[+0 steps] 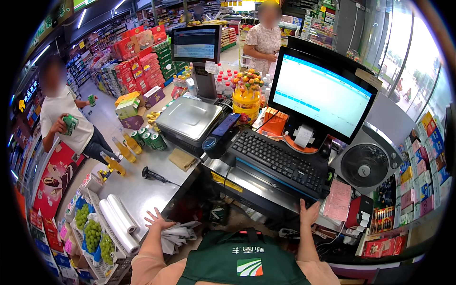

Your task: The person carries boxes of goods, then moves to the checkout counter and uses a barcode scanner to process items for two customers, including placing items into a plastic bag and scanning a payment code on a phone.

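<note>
My left hand [156,221] has its fingers spread at the edge of the stainless steel counter [142,192], with nothing in it. White plastic bags [178,237] hang just below it. A black handheld barcode scanner [155,175] lies on the metal, beyond my fingers. Three bottles of amber drink [114,164] stand past it, near several green cans [156,141]. On the right, my right hand [309,213] rests at the desk edge, below the black keyboard [276,158]; its thumb stands apart and no held object shows. A lit monitor [322,94] rises behind the keyboard.
A scale [190,114] and folded cloth [182,159] sit ahead. Plastic rolls [117,221] flank a crate of grapes [93,235]. One person [71,117] holds green cans at left; another [263,46] stands beyond the monitor. A box fan [365,165] is at right.
</note>
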`<state>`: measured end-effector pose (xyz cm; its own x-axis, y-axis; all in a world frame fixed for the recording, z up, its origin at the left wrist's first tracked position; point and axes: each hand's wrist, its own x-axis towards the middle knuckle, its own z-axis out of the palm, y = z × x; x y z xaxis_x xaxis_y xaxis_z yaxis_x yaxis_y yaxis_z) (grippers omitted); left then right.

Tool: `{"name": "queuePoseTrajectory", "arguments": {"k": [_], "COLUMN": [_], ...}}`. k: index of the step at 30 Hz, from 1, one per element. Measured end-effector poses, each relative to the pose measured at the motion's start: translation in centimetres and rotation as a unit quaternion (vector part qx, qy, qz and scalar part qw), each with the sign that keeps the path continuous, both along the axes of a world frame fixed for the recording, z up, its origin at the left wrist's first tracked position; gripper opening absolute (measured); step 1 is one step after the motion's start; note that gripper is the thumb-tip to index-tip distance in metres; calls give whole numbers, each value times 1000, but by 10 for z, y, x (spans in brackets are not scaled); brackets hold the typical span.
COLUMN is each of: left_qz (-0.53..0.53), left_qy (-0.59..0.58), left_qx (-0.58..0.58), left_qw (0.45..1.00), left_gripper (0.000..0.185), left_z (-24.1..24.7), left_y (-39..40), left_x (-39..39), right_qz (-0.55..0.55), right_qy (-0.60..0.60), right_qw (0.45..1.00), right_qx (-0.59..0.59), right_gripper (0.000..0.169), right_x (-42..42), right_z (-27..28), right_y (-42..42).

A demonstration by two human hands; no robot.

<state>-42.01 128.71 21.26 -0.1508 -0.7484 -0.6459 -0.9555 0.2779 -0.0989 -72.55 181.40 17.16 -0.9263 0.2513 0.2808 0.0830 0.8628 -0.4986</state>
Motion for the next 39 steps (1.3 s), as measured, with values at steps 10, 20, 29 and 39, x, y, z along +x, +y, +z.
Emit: {"name": "queuePoseTrajectory", "arguments": {"k": [10, 20, 29, 39], "left_qz": [-5, 0, -2, -8], "left_qy": [-3, -19, -7, -14], "left_qx": [-1, 4, 2, 8], "left_qw": [1000, 1000, 1000, 1000], "left_gripper": [141, 140, 143, 141], "left_z": [3, 1, 0, 4], "left_y": [1, -1, -1, -1], "left_x": [-1, -1, -1, -2], "right_qz": [-2, -2, -11, -12], "right_qy": [25, -15, -18, -11], "right_qw": [1000, 1000, 1000, 1000], "right_qx": [-1, -10, -21, -14], "right_gripper": [96, 97, 100, 100], "right_x": [-1, 2, 1, 1], "right_z": [-8, 4, -1, -6], "right_y": [1, -3, 0, 1]}}
